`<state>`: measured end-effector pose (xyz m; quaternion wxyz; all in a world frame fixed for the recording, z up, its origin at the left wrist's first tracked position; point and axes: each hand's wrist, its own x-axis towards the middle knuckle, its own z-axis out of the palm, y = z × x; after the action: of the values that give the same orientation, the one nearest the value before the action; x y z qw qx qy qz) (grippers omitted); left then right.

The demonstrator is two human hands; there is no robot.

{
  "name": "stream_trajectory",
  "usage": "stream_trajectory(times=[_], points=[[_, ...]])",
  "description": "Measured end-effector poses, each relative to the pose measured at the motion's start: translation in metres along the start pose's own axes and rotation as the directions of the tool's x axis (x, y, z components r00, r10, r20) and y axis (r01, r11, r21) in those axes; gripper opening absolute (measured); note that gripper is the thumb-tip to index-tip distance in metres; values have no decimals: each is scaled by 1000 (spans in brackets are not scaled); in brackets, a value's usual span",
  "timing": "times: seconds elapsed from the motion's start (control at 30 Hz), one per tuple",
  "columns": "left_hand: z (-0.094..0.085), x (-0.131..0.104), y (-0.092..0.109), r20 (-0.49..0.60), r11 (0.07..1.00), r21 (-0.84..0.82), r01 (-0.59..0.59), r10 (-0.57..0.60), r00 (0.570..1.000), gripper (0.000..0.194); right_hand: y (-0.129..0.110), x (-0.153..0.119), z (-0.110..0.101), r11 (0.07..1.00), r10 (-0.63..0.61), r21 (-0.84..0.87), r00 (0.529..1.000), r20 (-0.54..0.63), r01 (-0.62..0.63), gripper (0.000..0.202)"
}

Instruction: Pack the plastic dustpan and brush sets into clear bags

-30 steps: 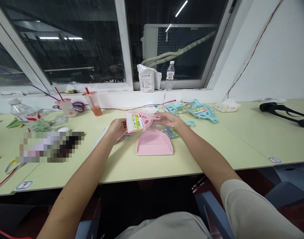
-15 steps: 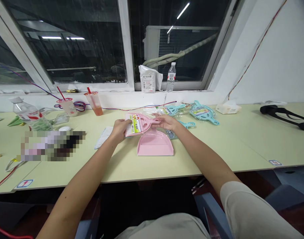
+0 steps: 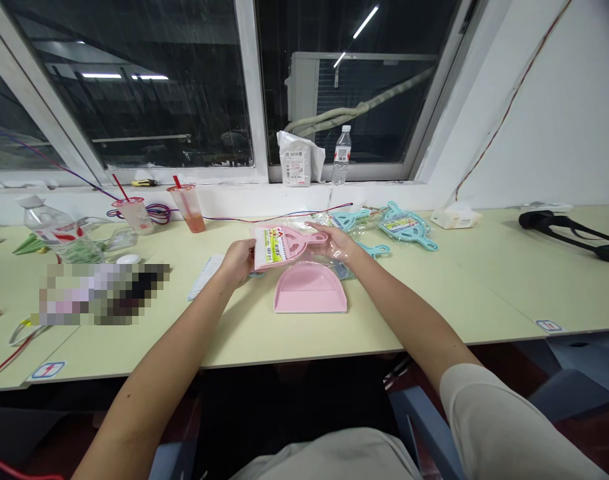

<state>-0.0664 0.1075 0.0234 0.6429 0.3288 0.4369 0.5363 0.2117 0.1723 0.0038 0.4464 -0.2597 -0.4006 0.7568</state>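
Left hand (image 3: 238, 261): forearm angled inward, fingers closed on the broad end of the pink brush (image 3: 299, 245). Brush is held above the worktop (image 3: 464, 280), behind the pink dustpan (image 3: 310, 293); clear film (image 3: 340, 254) overlapping the dustpan's back edge half a second ago is now off it, so handling likely centres on this film. Right hand (image 3: 338, 240): by the handle, film against it; cannot tell finger grip.

Dustpan (image 3: 310, 293) on table (image 3: 434, 300), before brush (image 3: 278, 247); packet (image 3: 295, 161) behind, on windowsill (image 3: 384, 188); cups (image 3: 186, 209) left.

The head-worn camera faces forward and down; the near tabletop (image 3: 484, 273) spans mid-frame, windows (image 3: 169, 87) above, wearer's torso (image 3: 334, 457) bottom centre.
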Motion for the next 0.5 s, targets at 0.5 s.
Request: stream_trajectory(times=[0.5], points=[[-3,5,4,-43,999,13,50,-49,998,24,-4,-3,-4,993,68,-106,995,78,-59,39]])
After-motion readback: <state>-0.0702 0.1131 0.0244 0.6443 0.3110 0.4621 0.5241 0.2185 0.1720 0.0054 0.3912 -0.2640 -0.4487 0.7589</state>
